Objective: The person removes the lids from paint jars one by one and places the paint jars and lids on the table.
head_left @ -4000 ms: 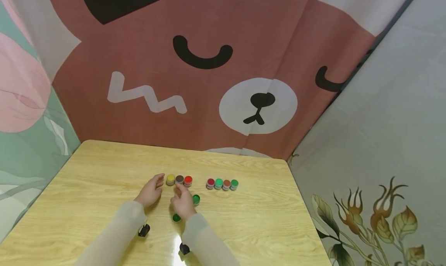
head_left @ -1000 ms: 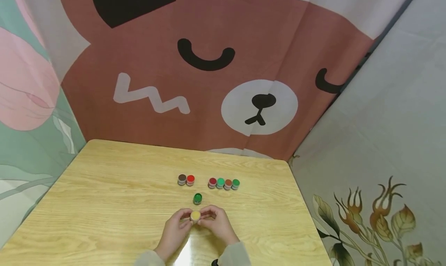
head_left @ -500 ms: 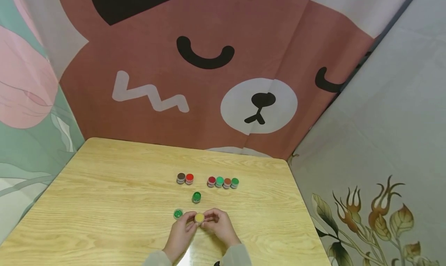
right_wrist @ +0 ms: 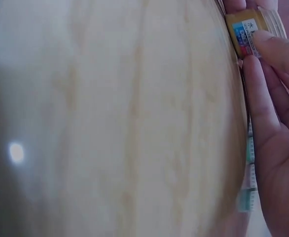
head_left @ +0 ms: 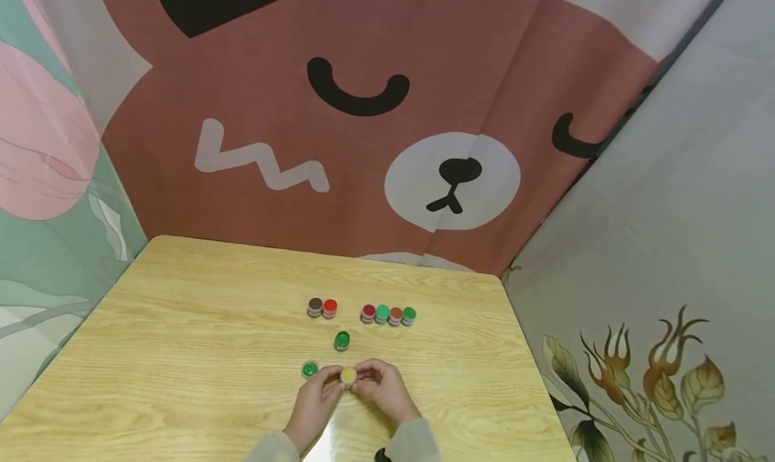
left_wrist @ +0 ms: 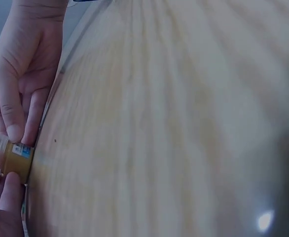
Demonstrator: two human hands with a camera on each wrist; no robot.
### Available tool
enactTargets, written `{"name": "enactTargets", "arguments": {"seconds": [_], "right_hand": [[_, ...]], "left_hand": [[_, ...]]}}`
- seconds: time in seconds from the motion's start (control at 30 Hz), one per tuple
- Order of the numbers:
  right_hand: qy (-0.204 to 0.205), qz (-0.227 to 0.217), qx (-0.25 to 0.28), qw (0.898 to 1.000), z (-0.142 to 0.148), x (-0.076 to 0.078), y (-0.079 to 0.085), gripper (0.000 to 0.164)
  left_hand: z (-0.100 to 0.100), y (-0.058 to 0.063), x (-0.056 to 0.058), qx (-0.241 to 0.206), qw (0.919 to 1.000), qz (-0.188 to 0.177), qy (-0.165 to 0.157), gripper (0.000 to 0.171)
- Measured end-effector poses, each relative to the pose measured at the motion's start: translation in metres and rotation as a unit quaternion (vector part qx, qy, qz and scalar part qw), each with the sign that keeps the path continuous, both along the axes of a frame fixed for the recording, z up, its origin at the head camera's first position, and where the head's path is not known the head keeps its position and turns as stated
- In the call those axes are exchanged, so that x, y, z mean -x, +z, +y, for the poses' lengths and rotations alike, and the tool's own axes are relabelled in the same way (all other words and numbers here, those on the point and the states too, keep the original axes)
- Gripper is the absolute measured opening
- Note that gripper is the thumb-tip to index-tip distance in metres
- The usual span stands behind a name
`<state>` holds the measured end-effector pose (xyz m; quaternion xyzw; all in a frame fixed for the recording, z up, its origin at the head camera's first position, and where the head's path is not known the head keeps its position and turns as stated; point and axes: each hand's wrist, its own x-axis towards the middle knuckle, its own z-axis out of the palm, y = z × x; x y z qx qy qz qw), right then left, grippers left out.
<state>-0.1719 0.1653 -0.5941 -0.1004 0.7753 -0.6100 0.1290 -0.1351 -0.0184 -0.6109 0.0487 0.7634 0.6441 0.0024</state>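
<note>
A small paint jar (head_left: 348, 376) with a yellow top is held between both hands, low over the front middle of the table. My left hand (head_left: 315, 398) pinches its left side with thumb and fingers. From the right, my right hand (head_left: 384, 389) grips the same jar by thumb and fingertips. The right wrist view shows the jar's yellow body (right_wrist: 237, 37), a printed label and a ridged pale lid (right_wrist: 276, 23). Just behind the hands stands a green paint jar (head_left: 342, 341), its top apparently uncovered. A round green lid (head_left: 310, 369) lies beside the left fingers.
Farther back on the wooden table (head_left: 200, 327), a dark brown jar (head_left: 315, 307) and a red jar (head_left: 329, 308) stand side by side. To their right is a row of several jars (head_left: 382, 314). A bear-print curtain (head_left: 290, 126) hangs behind the table.
The yellow-topped jar has left the back row and come forward into both hands. Since a second ago, the hands have shifted slightly right with it, uncovering the round green lid.
</note>
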Motion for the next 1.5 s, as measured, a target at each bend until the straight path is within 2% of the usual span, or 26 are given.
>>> {"name": "enactTargets", "arguments": {"seconds": [0.2, 0.5, 0.67, 1.27, 1.5], "right_hand": [[0.013, 0.008, -0.008, 1.000, 0.003, 0.003, -0.003, 0.031], [0.000, 0.001, -0.021, 1.000, 0.003, 0.004, -0.011, 0.027], [-0.001, 0.004, -0.017, 1.000, 0.004, 0.003, -0.014, 0.027], [-0.005, -0.008, -0.005, 1.000, 0.005, 0.002, -0.010, 0.026], [-0.005, -0.006, -0.004, 1.000, 0.004, 0.004, -0.011, 0.025]], "left_hand": [[-0.001, -0.003, 0.001, -0.010, 0.9999, 0.003, -0.009, 0.029], [-0.006, -0.004, 0.001, 0.030, 0.9990, 0.015, -0.028, 0.033], [-0.006, -0.008, 0.001, 0.026, 0.9990, 0.005, -0.035, 0.031], [-0.008, -0.013, 0.004, 0.047, 0.9971, 0.022, -0.056, 0.028], [-0.007, -0.010, 0.004, 0.094, 0.9931, 0.051, -0.047, 0.033]]}}
